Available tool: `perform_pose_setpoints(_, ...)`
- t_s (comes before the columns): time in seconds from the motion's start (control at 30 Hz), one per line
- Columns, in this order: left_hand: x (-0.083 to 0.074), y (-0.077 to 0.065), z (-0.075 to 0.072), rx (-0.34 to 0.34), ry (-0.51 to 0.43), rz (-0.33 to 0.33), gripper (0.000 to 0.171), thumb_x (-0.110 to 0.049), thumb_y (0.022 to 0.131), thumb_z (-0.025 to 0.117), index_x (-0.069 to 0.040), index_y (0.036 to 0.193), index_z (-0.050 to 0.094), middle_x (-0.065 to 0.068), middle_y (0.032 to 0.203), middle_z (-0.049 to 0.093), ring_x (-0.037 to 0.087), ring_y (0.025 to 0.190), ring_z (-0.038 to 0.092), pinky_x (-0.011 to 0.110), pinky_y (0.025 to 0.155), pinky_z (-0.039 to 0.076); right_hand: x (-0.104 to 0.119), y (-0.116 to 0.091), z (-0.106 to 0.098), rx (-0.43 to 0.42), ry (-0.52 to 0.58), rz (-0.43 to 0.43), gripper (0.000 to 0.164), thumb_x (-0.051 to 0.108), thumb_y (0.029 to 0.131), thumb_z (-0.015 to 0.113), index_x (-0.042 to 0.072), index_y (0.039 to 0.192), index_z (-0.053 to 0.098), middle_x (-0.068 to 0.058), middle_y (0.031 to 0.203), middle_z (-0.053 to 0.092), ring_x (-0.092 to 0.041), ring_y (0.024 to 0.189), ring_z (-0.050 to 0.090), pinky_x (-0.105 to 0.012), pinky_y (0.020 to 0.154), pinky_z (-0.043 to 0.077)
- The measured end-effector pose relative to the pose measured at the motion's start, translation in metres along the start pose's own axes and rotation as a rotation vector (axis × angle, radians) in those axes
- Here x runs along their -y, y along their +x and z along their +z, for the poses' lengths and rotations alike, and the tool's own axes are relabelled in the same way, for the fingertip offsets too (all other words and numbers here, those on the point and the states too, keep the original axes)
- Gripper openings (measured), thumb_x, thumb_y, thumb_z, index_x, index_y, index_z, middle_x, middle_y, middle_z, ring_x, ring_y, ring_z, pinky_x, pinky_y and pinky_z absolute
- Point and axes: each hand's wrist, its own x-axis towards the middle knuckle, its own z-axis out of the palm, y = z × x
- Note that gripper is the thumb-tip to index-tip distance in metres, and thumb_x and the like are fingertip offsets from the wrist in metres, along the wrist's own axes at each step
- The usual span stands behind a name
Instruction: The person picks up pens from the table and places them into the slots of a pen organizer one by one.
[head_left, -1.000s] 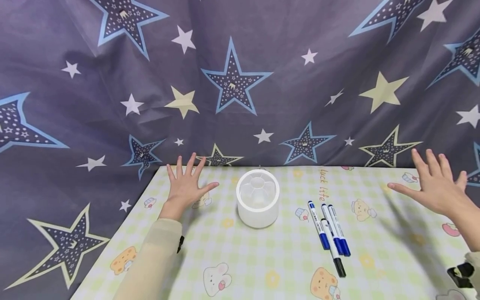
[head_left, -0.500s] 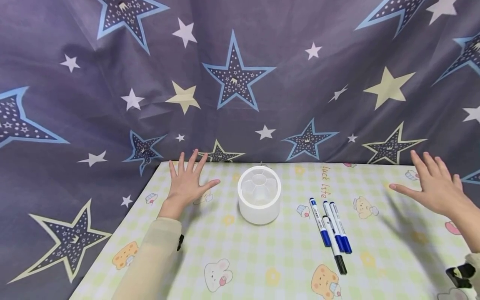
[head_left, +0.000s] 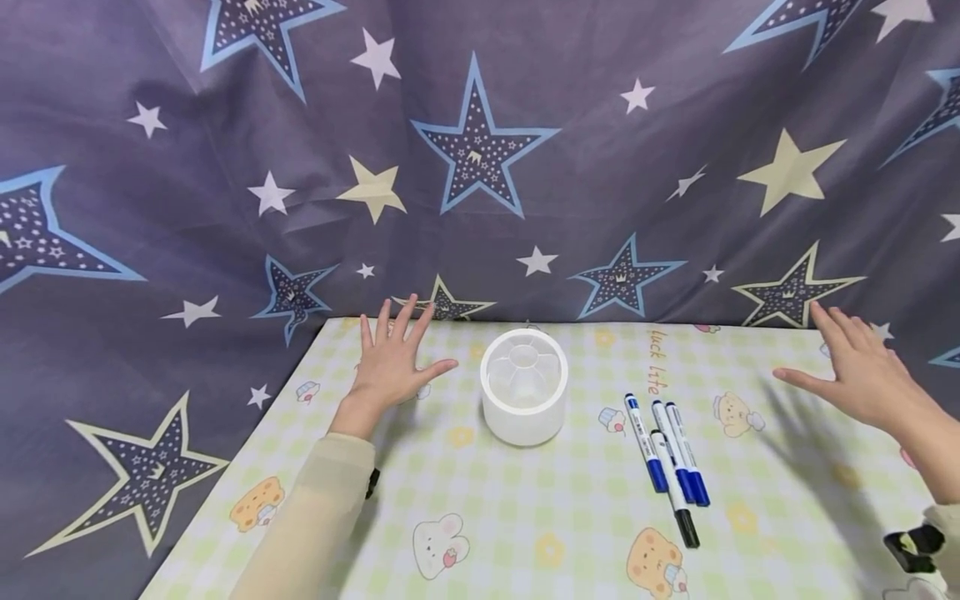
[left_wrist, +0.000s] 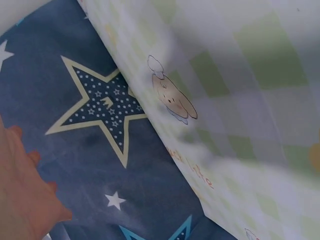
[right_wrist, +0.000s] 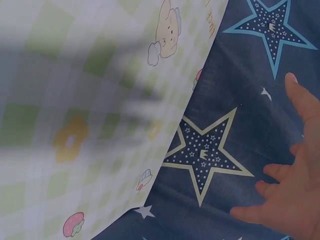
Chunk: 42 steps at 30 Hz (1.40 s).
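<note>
In the head view a white round pen holder (head_left: 523,425) with inner compartments stands upright near the table's back. To its left my left hand (head_left: 390,367) hovers with spread fingers, touching nothing. My right hand (head_left: 862,367) is held above the table's right side, fingers extended and holding nothing. Between the holder and that hand lie several markers: a blue-capped marker (head_left: 647,443), other blue ones beside it, and a black-capped marker (head_left: 676,492) partly over them. Each wrist view shows just its own hand, the left hand (left_wrist: 25,190) and the right hand (right_wrist: 290,195), away from any object.
A checked tablecloth (head_left: 480,517) with cartoon prints covers the table. Directly behind its back edge hangs a dark curtain (head_left: 450,250) with star prints. Shadows from the hands fall on the cloth.
My left hand has shifted slightly to the right and my right hand slightly left, its fingers now closer together. The head view has tilted a little. Holder and markers lie as before.
</note>
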Motion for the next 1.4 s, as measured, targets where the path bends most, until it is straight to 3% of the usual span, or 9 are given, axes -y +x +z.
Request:
perform_pose_setpoints(0.17, -0.007, 0.001, -0.002, -0.008, 0.000, 0.031, 0.098, -0.081, 0.084, 0.050, -0.035, 0.161, 0.009, -0.001, 0.170, 0.001, 0.038, 0.156, -0.007, 0.068, 0.125, -0.007, 0.004, 0.006, 0.003, 0.007, 0.031, -0.058, 0.108, 0.049, 0.093, 0.065, 0.002, 0.159, -0.007, -0.039, 0.158, 0.004, -0.061, 0.144, 0.003, -0.078, 0.117, 0.008)
perform_pose_setpoints(0.47, -0.020, 0.001, -0.001, -0.005, -0.047, 0.097, 0.096, -0.078, 0.084, 0.054, -0.034, 0.161, 0.016, 0.002, 0.170, 0.002, 0.035, 0.157, 0.001, 0.063, 0.128, 0.000, 0.009, 0.008, 0.006, 0.068, 0.061, -0.053, 0.110, 0.047, 0.092, 0.068, -0.001, 0.158, -0.006, -0.044, 0.153, 0.014, -0.066, 0.133, 0.022, -0.081, 0.103, 0.026)
perform_pose_setpoints(0.57, -0.024, 0.001, 0.001, 0.003, -0.071, 0.116, 0.097, -0.075, 0.084, 0.058, -0.033, 0.161, 0.015, 0.002, 0.170, 0.003, 0.034, 0.157, 0.003, 0.062, 0.129, 0.001, 0.009, 0.007, 0.008, 0.079, 0.063, -0.053, 0.110, 0.047, 0.092, 0.068, -0.002, 0.158, -0.004, -0.046, 0.150, 0.020, -0.068, 0.130, 0.025, -0.081, 0.101, 0.027)
perform_pose_setpoints(0.73, -0.030, -0.001, 0.004, -0.006, -0.142, 0.166, 0.100, -0.068, 0.082, 0.065, -0.027, 0.161, 0.019, 0.003, 0.170, 0.009, 0.033, 0.157, 0.004, 0.058, 0.130, 0.004, 0.010, 0.004, 0.014, 0.077, 0.099, -0.080, 0.107, 0.044, 0.092, 0.070, -0.007, 0.157, 0.002, -0.046, 0.150, 0.022, -0.068, 0.131, 0.024, -0.081, 0.109, 0.019)
perform_pose_setpoints(0.9, -0.037, -0.003, 0.006, -0.016, -0.219, 0.211, 0.100, -0.063, 0.081, 0.070, -0.023, 0.160, 0.023, 0.004, 0.168, 0.016, 0.033, 0.156, 0.009, 0.053, 0.131, 0.006, 0.010, 0.001, 0.020, 0.102, 0.113, -0.084, 0.104, 0.043, 0.092, 0.069, -0.007, 0.157, 0.004, -0.045, 0.150, 0.023, -0.067, 0.130, 0.027, -0.080, 0.102, 0.029)
perform_pose_setpoints(1.07, -0.042, -0.004, 0.007, -0.013, -0.275, 0.244, 0.102, -0.062, 0.079, 0.073, -0.020, 0.159, 0.025, 0.004, 0.166, 0.023, 0.030, 0.155, 0.019, 0.051, 0.131, 0.012, 0.012, -0.003, 0.025, 0.128, 0.112, -0.083, 0.102, 0.043, 0.094, 0.067, -0.006, 0.157, 0.004, -0.045, 0.148, 0.026, -0.066, 0.130, 0.028, -0.079, 0.101, 0.031)
perform_pose_setpoints(1.4, -0.052, -0.011, 0.011, 0.053, -0.427, 0.198, 0.107, -0.059, 0.074, 0.080, -0.024, 0.159, 0.026, -0.001, 0.165, 0.028, 0.027, 0.151, 0.030, 0.050, 0.124, 0.033, 0.023, -0.010, 0.037, 0.140, 0.166, -0.109, 0.097, 0.040, 0.094, 0.068, -0.005, 0.157, 0.010, -0.043, 0.148, 0.030, -0.065, 0.127, 0.033, -0.079, 0.099, 0.033)
